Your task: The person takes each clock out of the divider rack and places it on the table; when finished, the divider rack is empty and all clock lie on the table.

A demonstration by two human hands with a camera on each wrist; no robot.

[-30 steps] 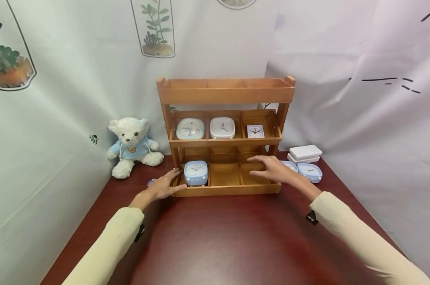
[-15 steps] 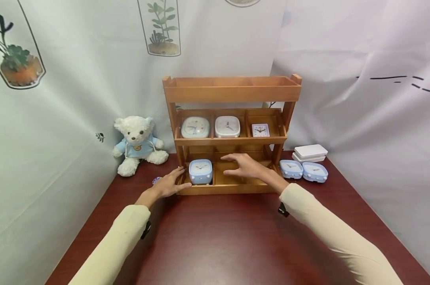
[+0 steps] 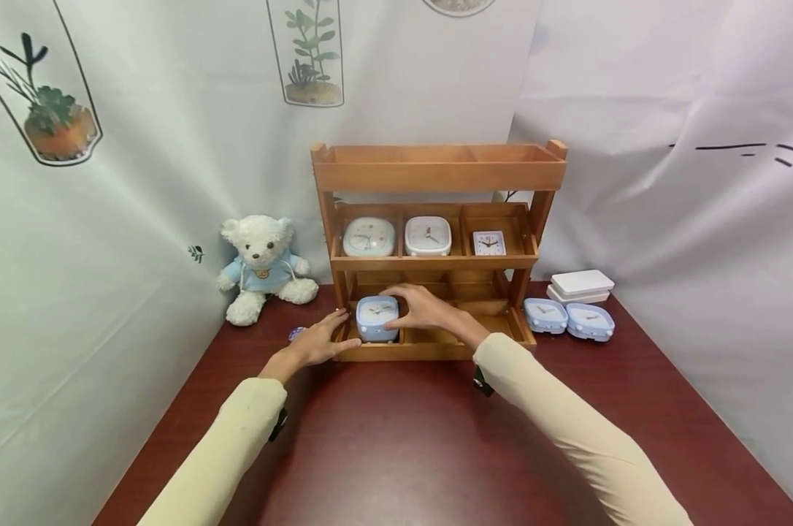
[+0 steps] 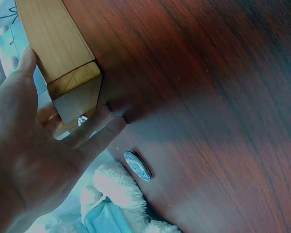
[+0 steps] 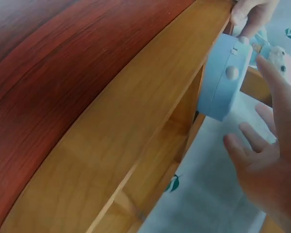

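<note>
A light-blue alarm clock (image 3: 377, 330) with rounded corners stands in the left compartment of the bottom tier of a wooden three-tier rack (image 3: 436, 175). My right hand (image 3: 426, 307) reaches to its right side, thumb and fingers spread; in the right wrist view the fingers are extended beside the blue clock (image 5: 225, 80). At the rack's left end is my left hand (image 3: 314, 343). Seen from the left wrist, the left hand (image 4: 34, 155) has its thumb by the front board and its other fingers stretched along the outer side.
The middle tier holds a pale green clock (image 3: 369, 237), a white clock (image 3: 428, 236) and a small square clock (image 3: 489, 243). Two blue clocks (image 3: 545, 315) and stacked white boxes (image 3: 582, 283) are right of the rack. A teddy bear (image 3: 261, 267) and a small round blue-patterned object (image 4: 137, 166) are left.
My right hand has moved left across the bottom tier, from its right compartment to the blue clock. The left hand stays at the rack's left end. The head view has shifted slightly left.
</note>
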